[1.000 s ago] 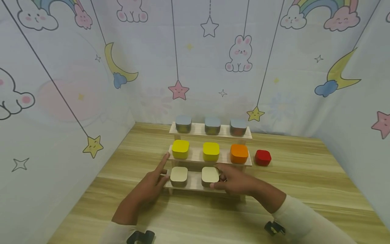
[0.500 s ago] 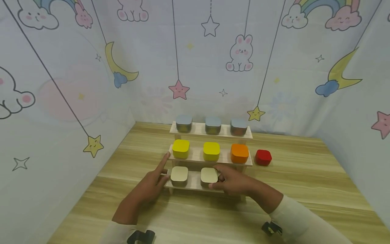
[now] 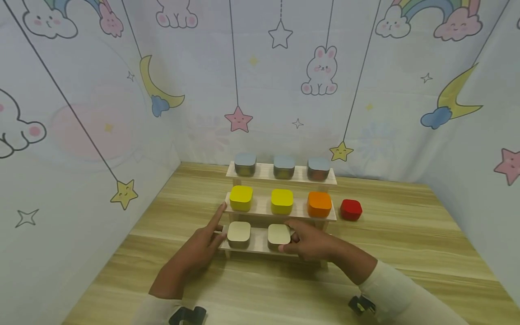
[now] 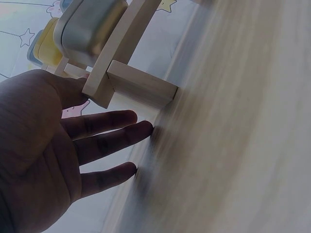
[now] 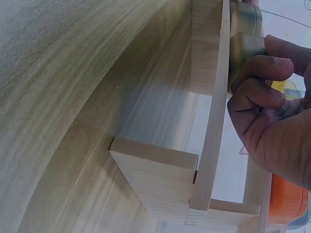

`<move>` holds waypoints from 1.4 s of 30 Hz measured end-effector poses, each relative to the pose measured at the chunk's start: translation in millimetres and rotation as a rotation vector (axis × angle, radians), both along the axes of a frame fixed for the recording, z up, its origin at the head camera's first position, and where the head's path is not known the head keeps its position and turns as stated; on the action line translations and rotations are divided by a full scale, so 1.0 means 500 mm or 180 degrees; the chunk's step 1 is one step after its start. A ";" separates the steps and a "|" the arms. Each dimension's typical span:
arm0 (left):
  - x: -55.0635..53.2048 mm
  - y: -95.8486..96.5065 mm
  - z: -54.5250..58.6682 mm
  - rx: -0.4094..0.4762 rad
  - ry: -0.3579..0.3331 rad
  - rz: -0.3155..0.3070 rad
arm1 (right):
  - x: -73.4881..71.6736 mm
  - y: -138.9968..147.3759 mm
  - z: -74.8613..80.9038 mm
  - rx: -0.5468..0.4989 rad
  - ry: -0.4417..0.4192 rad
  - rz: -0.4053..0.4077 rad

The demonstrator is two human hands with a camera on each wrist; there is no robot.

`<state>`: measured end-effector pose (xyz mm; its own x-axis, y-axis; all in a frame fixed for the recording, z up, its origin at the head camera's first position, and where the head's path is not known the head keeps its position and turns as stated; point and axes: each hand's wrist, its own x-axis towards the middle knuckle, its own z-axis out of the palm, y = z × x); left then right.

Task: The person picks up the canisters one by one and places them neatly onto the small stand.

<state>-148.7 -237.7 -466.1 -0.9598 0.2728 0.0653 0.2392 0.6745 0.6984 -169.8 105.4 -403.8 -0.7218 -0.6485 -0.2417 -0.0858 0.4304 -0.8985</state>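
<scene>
A three-tier wooden rack (image 3: 259,240) stands on the table. On its lowest tier are two cream-lidded containers with rounded square shapes. My right hand (image 3: 314,241) pinches the right-hand cream-lidded container (image 3: 279,234) from its right side; the right wrist view shows thumb and curled fingers at that container (image 5: 247,48). The left one (image 3: 239,232) sits near the tier's left end. There my left hand (image 3: 201,246) rests against the rack, its index finger reaching up to the middle tier. In the left wrist view this hand (image 4: 43,141) has its other fingers spread straight beside the rack's leg (image 4: 141,82).
Two yellow containers (image 3: 241,198) and an orange container (image 3: 319,204) line the middle tier. Three grey-lidded containers (image 3: 284,167) stand on the top one. A red container (image 3: 351,210) lies on the table (image 3: 406,234) right of the rack. Patterned fabric (image 3: 280,90) encloses the back and sides.
My right hand and the cream-lidded container have shifted slightly left along the lowest tier since a second ago, then held still. The left hand has stayed in place.
</scene>
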 end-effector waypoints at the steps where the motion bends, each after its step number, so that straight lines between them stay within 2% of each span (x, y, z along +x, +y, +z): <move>1: 0.000 0.000 0.000 -0.0004 0.0003 0.0000 | 0.000 0.000 0.000 -0.0004 0.0001 0.0005; 22: 0.001 0.003 -0.001 0.0059 -0.0095 0.0045 | -0.001 0.003 0.003 0.0079 0.0020 0.0072; 29: -0.001 0.002 -0.003 0.0062 -0.0085 0.0032 | 0.000 0.007 0.004 0.0185 0.0037 -0.0017; 32: -0.001 0.002 -0.003 0.0058 -0.0080 0.0040 | 0.003 0.012 0.007 0.0232 0.0079 -0.0025; 42: 0.001 0.000 0.001 0.0064 -0.0034 -0.0006 | 0.015 0.060 0.003 0.0562 0.0478 -0.0029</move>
<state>-148.1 -237.7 -465.6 -0.9600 0.2734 0.0606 0.2330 0.6598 0.7144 -162.4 135.4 -402.3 -0.7638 -0.5990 -0.2402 -0.2084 0.5812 -0.7867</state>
